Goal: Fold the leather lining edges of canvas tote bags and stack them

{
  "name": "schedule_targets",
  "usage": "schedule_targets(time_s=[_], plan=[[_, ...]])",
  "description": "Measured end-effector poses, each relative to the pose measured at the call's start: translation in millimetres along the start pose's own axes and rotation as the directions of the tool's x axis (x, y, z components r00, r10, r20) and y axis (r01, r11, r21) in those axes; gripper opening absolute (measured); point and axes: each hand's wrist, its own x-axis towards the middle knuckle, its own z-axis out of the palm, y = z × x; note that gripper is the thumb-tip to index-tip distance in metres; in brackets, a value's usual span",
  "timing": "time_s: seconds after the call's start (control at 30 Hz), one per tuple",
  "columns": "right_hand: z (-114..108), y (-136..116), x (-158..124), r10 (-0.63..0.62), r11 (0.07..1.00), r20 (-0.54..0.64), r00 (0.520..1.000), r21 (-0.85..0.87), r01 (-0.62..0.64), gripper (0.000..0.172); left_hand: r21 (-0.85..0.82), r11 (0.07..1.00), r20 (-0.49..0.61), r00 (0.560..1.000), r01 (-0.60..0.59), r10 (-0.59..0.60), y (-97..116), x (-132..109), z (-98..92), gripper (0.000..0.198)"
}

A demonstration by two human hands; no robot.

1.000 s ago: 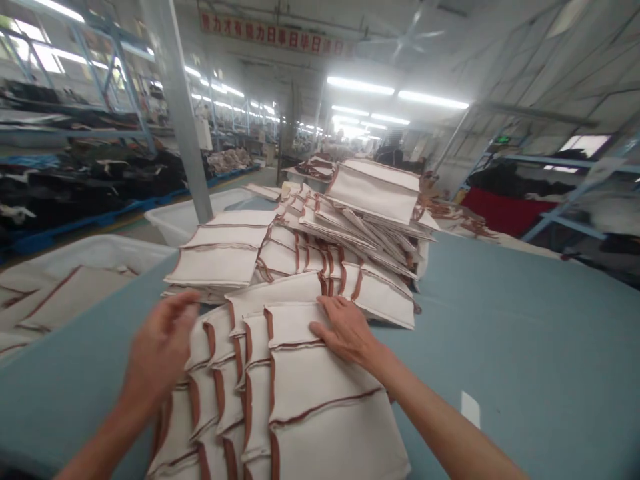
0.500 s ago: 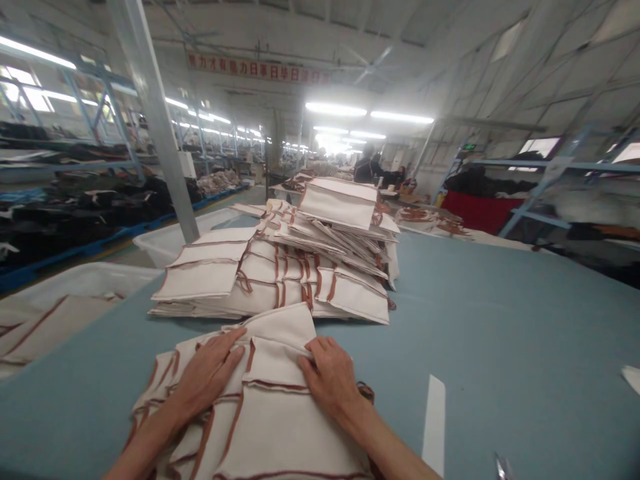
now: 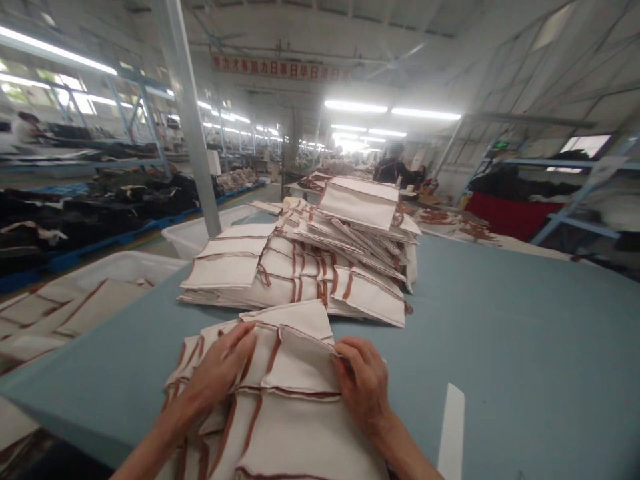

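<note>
A stack of cream fabric pieces with brown-bound seams (image 3: 310, 427) lies on the table right before me. My left hand (image 3: 225, 363) rests on the left part of the stack, fingers stretched out towards the far edge of the top piece. At the right edge of that piece, my right hand (image 3: 365, 380) pinches the corner of its upper panel (image 3: 303, 363) between thumb and fingers. The panel is slightly raised there. Behind the stack, a larger pile of similar cream pieces (image 3: 230, 267) reaches back across the table.
A white strip (image 3: 451, 430) lies on the blue-green table (image 3: 525, 333) to the right. White bins (image 3: 165, 263) stand at the left, one with cream pieces inside. A metal post (image 3: 193, 133) rises behind them. A person in dark clothes (image 3: 390, 167) is far back.
The view has swung left, so things sit further right. My right hand has closed on the panel's corner and raised it a little. The left hand stays on the stack.
</note>
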Motion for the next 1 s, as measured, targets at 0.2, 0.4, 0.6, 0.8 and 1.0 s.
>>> schedule_targets(time_s=[0.2, 0.4, 0.6, 0.8, 1.0], plan=[[-3, -16, 3, -0.052, 0.998, 0.035, 0.998, 0.028, 0.051, 0.015, -0.025, 1.0, 0.074, 0.997, 0.001, 0.001, 0, -2, 21.7, 0.054], [-7, -19, -3, 0.123, 0.991, 0.096, 0.988, -0.068, -0.116, 0.016, -0.008, 0.999, 0.079, 0.996, -0.048, 0.049, -16, -5, 26.6, 0.054], [-10, -20, 13, 0.198, 0.971, 0.119, 0.973, -0.16, -0.178, 0.027, 0.129, 0.991, 0.073, 0.997, 0.026, -0.035, -29, -4, 35.6, 0.03], [-23, -106, -26, 0.078, 0.996, 0.407, 0.91, 0.013, -0.091, 0.056, 0.178, 0.981, 0.097, 0.991, 0.075, -0.093, -27, -3, 37.6, 0.031], [-17, -133, -62, 0.02, 0.998, 0.417, 0.909, -0.069, 0.01, 0.022, 0.234, 0.971, 0.109, 0.991, 0.048, -0.075, -23, -4, 37.3, 0.033]])
